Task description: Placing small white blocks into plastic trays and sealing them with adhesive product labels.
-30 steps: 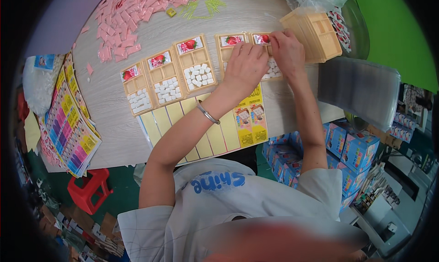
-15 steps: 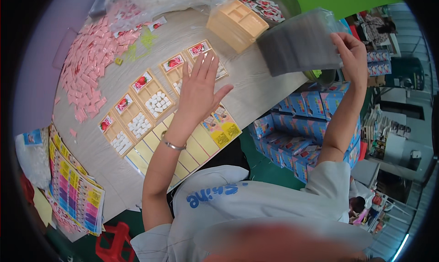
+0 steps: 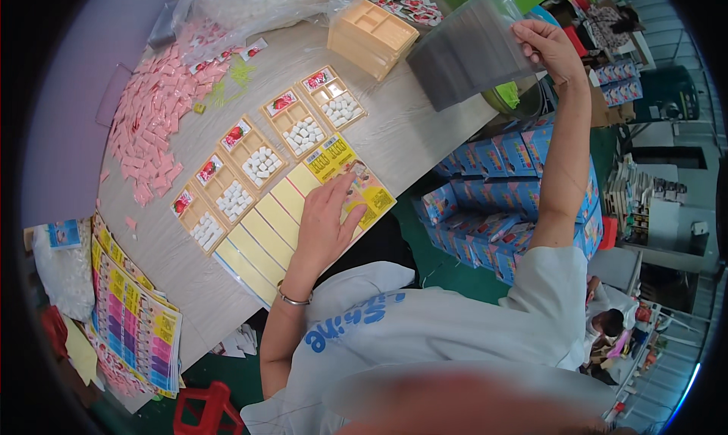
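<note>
My left hand (image 3: 327,221) lies flat with its fingers apart on the yellow printed card sheet (image 3: 262,226), close to the table's near edge. At the far right, my right hand (image 3: 547,50) pinches the edge of a stack of clear plastic covers (image 3: 474,52), which looks grey and see-through. Whether it grips one cover or several, I cannot tell. Beyond the sheet stands a slanted row of beige compartment trays (image 3: 274,122). Each holds small white pieces (image 3: 304,135) in its near compartment and a strawberry-printed packet (image 3: 283,101) in a far one.
A pile of pink packets (image 3: 152,124) covers the table's left side, beside green bits (image 3: 241,72). Stacked beige trays (image 3: 371,37) stand at the back, near a large clear bag (image 3: 250,10). Blue boxes (image 3: 493,177) fill the floor at right; a red stool (image 3: 206,408) is lower left.
My left hand has drawn back from the far trays to the card sheet, uncovering a printed panel. My right hand stays at the covers. The whole view has shifted slightly.
</note>
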`<state>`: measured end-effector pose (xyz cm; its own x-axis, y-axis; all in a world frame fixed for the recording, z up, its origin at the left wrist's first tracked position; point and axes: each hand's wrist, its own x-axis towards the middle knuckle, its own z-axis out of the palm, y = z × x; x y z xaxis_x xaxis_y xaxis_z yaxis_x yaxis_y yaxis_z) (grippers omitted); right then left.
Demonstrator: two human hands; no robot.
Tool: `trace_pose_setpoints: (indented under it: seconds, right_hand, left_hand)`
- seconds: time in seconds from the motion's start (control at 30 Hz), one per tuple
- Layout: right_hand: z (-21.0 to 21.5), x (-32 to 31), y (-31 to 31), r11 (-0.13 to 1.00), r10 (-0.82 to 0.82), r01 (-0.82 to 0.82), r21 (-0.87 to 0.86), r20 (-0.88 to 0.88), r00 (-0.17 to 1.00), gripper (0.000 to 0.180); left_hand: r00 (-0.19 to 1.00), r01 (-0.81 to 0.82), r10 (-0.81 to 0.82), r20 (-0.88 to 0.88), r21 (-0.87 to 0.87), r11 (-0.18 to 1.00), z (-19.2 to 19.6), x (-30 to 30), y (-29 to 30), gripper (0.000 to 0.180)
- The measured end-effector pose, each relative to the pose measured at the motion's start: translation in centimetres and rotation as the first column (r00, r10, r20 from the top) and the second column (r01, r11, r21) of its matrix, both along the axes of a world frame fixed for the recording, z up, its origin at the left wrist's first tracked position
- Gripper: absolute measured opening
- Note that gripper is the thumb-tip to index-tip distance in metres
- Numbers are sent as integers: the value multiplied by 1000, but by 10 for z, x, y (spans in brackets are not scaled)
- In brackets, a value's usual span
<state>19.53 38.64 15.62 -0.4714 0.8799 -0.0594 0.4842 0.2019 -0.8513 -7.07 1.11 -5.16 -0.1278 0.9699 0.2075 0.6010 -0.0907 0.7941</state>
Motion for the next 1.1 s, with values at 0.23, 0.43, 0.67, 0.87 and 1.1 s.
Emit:
trace_pose_setpoints:
  seconds: [0.23, 0.43, 0.67, 0.87, 1.1]
  right_hand:
    - [14, -26, -56, 502, -436, -336, 797, 569, 697, 29]
    - [1, -34, -147, 898, 213, -49, 437, -335, 918, 15]
    - [-197, -128, -135, 803, 85, -332, -496, -455, 886, 15]
    - [-254, -174, -102, 988, 104, -111, 109, 69, 992, 28]
    - [-256, -183, -108, 934, -67, -42, 354, 293, 954, 30]
  left_hand:
    - [998, 2, 1, 62, -54, 999, 8, 1, 4, 49]
    - [794, -114, 63, 605, 46, 992, 24, 1, 45, 53]
    - [609, -139, 342, 716, -328, 934, 10, -35, 119, 40]
    - [819, -562, 572, 44, -134, 816, -6, -51, 142, 46]
    - [877, -342, 386, -287, 193, 920, -26, -29, 140, 46]
